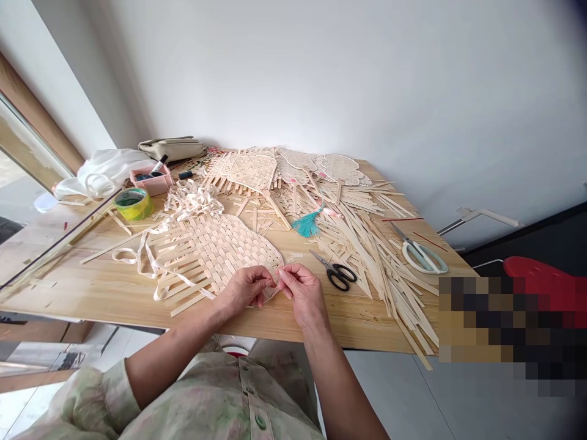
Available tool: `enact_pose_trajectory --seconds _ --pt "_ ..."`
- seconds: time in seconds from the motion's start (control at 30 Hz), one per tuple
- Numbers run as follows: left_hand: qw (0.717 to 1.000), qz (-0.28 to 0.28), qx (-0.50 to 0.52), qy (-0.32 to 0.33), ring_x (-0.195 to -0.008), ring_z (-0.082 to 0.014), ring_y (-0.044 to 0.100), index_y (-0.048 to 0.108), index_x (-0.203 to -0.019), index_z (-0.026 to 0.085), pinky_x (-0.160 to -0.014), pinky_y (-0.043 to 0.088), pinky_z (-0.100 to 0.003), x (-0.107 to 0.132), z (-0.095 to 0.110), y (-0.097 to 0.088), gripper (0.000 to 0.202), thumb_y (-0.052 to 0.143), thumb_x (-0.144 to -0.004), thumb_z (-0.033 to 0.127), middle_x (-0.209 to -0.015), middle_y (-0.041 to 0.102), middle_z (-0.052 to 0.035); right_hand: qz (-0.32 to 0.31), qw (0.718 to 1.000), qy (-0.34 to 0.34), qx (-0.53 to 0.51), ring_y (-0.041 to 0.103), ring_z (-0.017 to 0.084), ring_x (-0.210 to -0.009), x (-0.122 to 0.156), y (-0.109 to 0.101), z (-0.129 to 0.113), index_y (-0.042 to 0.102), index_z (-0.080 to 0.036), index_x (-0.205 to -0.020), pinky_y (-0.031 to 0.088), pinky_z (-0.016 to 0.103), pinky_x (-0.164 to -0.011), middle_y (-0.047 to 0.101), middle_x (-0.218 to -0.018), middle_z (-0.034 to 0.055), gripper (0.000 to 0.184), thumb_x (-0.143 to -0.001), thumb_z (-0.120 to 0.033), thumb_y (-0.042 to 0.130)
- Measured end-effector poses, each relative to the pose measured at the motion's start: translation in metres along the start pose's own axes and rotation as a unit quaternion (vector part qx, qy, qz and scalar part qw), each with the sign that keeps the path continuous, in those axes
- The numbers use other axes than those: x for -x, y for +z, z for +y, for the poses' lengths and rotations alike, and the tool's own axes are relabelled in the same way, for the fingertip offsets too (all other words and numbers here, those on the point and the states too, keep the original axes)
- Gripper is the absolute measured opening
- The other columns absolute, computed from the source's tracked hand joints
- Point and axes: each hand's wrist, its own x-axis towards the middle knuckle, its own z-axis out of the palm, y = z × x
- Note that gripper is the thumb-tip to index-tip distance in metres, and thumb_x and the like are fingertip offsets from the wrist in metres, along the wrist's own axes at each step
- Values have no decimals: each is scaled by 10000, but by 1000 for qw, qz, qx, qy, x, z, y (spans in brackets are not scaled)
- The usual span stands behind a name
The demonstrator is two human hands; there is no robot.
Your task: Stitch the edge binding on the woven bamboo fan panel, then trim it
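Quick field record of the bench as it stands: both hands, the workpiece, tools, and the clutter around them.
left hand: pinching the near edge of the woven mat
right hand: pinching the same edge, fingertips meeting the left's
woven mat: flat on the table, loose strip ends sticking out at its left
tools: black scissors just right of the hands; white-handled scissors farther right
clutter: loose strips piled right of the mat; teal tassel behind; tape roll at left
back: woven fans
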Motion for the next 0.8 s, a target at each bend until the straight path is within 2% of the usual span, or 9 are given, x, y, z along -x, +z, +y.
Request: enact_pose_trajectory --seconds 0.1,0.23,0.37,0.47,0.63,0.8 --pt "1000 -3 -3 6 -287 -52 415 474 -692 169 -297 257 -135 0 2 1 176 504 -734 337 -375 431 94 -11 1000 8 -17 418 59 -433 1 1 -3 576 -156 -629 241 172 -380 584 -533 -3 175 -616 -295 681" --pt "1000 -19 -5 0 -276 -41 429 446 -706 174 -269 213 -131 -1 7 3 160 469 -757 323 -493 508 76 -23 999 8 -33 412 54 -432 1 1 -4 586 -157 -627 245 166 -386 540 -479 -26 164 -614 -284 689" --pt "999 -51 6 -5 -302 -37 471 421 -737 179 -276 239 -132 -1 10 4 152 431 -780 324 -667 584 40 -33 998 2 -50 407 53 -429 2 0 -4 584 -164 -620 246 171 -387 519 -478 -35 165 -620 -291 691" --pt "998 -62 -7 -8 -305 -37 457 424 -750 180 -287 243 -136 -1 12 7 168 417 -790 343 -667 591 29 -38 997 1 -63 390 47 -406 3 0 -4 582 -168 -621 253 176 -387 503 -474 -44 170 -629 -301 688" --pt "996 -17 -86 36 -324 -31 384 493 -685 160 -325 260 -167 0 11 8 195 432 -772 324 -646 566 26 -21 997 -3 -75 413 42 -423 2 0 -5 582 -166 -626 253 163 -386 547 -515 -33 168 -625 -291 693" --pt "966 43 -221 125 -550 -80 475 580 -640 161 -569 371 -186 2 11 6 248 439 -793 294 -572 553 30 -15 997 -4 -76 462 54 -436 3 1 -5 566 -171 -626 250 156 -365 623 -600 -5 169 -606 -265 705"
